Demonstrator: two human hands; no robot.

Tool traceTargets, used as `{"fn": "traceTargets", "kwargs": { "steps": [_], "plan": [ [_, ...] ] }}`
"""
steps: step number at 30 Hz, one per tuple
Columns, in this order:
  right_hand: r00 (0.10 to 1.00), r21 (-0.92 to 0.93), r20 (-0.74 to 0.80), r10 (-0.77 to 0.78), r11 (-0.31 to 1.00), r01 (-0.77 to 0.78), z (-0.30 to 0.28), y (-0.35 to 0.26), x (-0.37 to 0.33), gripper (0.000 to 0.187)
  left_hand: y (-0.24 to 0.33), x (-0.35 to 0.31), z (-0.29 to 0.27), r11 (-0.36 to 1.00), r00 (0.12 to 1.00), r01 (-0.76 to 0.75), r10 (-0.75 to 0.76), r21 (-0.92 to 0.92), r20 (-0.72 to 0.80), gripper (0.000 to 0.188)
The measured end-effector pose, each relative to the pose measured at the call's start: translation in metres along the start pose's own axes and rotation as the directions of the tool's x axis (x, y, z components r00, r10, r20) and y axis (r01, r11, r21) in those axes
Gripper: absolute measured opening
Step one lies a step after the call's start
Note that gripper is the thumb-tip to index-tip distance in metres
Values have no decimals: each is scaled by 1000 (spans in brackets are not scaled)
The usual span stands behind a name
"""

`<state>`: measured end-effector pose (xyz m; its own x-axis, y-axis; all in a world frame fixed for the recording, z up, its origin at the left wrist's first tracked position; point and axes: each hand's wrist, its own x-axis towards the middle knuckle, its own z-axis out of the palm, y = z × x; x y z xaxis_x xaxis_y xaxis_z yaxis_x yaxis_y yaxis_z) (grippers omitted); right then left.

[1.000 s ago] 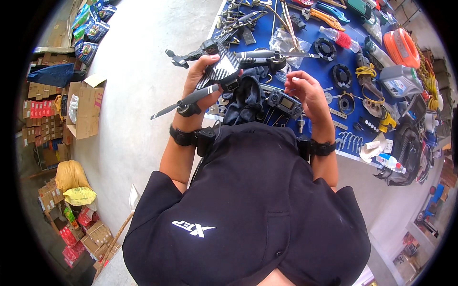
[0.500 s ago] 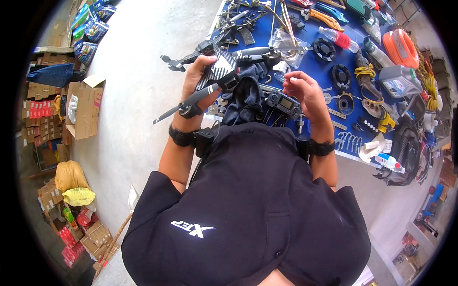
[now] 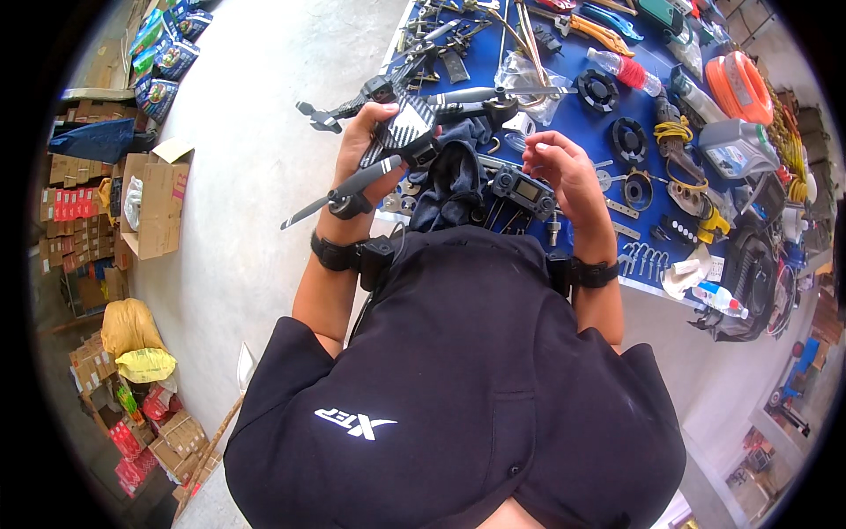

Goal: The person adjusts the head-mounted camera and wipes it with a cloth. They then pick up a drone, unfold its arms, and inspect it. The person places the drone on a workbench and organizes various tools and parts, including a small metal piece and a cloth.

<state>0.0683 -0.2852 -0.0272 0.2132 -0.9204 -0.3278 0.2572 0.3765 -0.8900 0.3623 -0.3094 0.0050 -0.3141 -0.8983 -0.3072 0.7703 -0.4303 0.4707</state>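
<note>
A drone (image 3: 408, 125) with a carbon-patterned body and grey propellers is gripped by its body in my left hand (image 3: 359, 145). It is raised over the left edge of the blue table, its arms folded out. My right hand (image 3: 568, 176) hovers with fingers loosely bent and nothing visible in them. Just beside its palm is a grey remote controller (image 3: 525, 192) with a small screen. A dark cloth (image 3: 449, 181) lies between the drone and the controller.
The blue table (image 3: 577, 130) bears several tools, black round parts (image 3: 629, 141), a bottle with a red wrap (image 3: 627, 72), an orange hose coil (image 3: 738, 90), a grey jug (image 3: 738, 150) and metal hooks (image 3: 643, 261). Cardboard boxes (image 3: 159, 207) stand at the left, across pale floor.
Almost nothing differs. The drone stays in my left hand with only a very slight shift, and my right hand keeps its place.
</note>
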Motion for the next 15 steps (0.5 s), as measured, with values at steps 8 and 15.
{"fn": "traceTargets", "kwargs": {
  "steps": [8, 15],
  "plan": [
    [1000, 2, 5, 2, 1000, -2, 0, 1, 1, 18, 0, 6, -12, 1000, 999, -17, 17, 3, -29, 40],
    [1000, 10, -4, 7, 1000, -7, 0, 0, 0, 18, 1, 3, -7, 999, 998, -11, 8, -51, -65, 40]
  ]
}}
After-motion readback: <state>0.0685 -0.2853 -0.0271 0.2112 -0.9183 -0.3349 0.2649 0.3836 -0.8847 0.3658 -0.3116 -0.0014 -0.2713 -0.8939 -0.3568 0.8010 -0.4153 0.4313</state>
